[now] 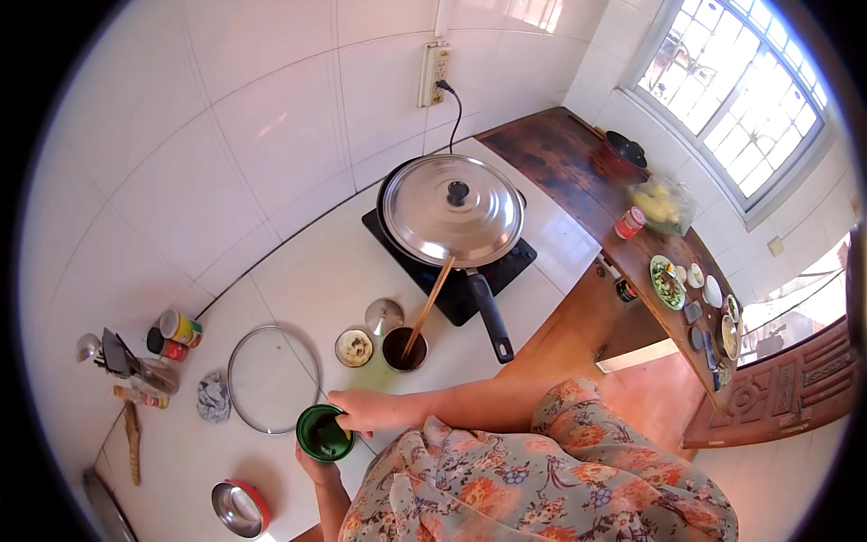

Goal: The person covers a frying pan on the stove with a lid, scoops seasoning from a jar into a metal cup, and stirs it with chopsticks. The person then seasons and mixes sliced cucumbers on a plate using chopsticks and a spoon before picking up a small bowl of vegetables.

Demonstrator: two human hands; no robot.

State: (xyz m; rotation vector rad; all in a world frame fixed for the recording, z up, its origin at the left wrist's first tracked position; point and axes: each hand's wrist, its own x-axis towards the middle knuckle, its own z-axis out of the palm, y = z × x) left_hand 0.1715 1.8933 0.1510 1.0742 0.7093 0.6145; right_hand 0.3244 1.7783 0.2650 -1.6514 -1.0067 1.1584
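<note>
A small green bowl (312,417) is at the front of the white tiled counter, close to my body. My left hand (318,468) wraps its near side from below. At the bowl's right rim is my right hand (368,411), its fingers closed and partly inside; a small yellowish bit shows at the fingertips, too small to name. Beyond it stand a cup of dark liquid (395,363) with wooden chopsticks (428,307) leaning in it, and a small dish of whitish paste (353,347). A clear glass lid (271,379) lies to the left.
A lidded frying pan (452,212) sits on a black induction cooker (519,262), its handle (490,316) jutting toward me. To the left are a red-sided metal bowl (240,508), a crumpled plastic bag (213,397) and jars (181,327). A wooden table (560,149) holds plated food (666,282).
</note>
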